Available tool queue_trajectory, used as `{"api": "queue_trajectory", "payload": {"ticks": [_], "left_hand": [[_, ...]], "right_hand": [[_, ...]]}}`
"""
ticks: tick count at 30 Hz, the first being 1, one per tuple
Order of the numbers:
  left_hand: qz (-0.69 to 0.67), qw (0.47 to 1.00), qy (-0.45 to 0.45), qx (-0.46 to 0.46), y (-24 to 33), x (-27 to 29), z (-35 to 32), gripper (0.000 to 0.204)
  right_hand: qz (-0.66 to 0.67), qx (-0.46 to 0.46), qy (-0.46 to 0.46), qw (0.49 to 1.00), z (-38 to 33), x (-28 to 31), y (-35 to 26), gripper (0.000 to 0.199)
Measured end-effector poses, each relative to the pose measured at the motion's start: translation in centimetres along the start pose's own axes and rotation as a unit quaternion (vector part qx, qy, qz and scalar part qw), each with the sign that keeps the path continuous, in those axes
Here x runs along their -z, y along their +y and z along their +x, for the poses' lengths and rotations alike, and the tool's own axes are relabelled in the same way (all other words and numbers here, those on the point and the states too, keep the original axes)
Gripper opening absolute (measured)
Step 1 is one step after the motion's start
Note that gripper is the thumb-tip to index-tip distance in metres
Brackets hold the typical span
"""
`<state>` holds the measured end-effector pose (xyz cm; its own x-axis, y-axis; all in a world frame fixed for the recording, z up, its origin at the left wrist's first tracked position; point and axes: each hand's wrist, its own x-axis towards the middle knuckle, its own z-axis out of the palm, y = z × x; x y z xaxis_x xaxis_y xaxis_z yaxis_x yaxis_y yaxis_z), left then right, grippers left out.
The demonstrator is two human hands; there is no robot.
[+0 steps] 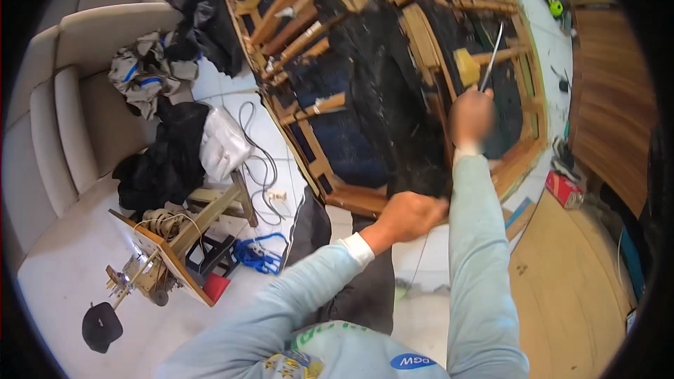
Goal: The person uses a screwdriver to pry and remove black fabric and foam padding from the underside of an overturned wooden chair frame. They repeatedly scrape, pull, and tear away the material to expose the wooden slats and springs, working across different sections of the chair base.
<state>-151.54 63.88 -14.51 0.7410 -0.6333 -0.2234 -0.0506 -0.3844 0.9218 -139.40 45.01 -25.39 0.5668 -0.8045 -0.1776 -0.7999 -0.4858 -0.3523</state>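
Observation:
A wooden furniture frame (358, 200) lies before me, its underside showing slats and loose black fabric (382, 98). My left hand (407, 219) is closed at the near rail, where the lower end of the fabric meets its fingers. Over the right part of the frame, my right hand (472, 119) grips a long, thin metal tool (494, 55) that points away from me. The handle is hidden in the fist, so its exact kind is unclear. A piece of yellow foam (465, 67) sits just beside the tool.
Left, a beige sofa (105, 21) carries crumpled cloth (144, 74). A wooden stand with a motor (165, 223), blue straps (260, 253) and a cable (263, 161) lie nearby. A red box (564, 189) and wooden boards (569, 274) are on the right.

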Motion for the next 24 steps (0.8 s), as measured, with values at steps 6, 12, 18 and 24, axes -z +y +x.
{"api": "queue_trajectory", "payload": {"ticks": [6,12,18,24], "left_hand": [[0.029,0.945,0.273,0.18,-8.8,11.5,6.4,0.048],[-0.171,0.859,0.192,0.443,-9.6,20.2,18.1,0.069],[0.135,0.937,0.175,0.271,-13.2,21.0,18.0,0.064],[0.007,0.986,0.035,0.16,-8.1,18.1,13.8,0.043]], "right_hand": [[0.008,-0.014,0.014,1.0,0.7,-0.2,0.2,0.038],[-0.004,0.002,0.03,1.0,0.9,-0.8,0.3,0.039],[-0.008,0.0,0.032,0.999,0.8,-0.7,-0.2,0.038],[-0.017,0.003,0.058,0.998,1.6,-0.9,0.7,0.04]]}}
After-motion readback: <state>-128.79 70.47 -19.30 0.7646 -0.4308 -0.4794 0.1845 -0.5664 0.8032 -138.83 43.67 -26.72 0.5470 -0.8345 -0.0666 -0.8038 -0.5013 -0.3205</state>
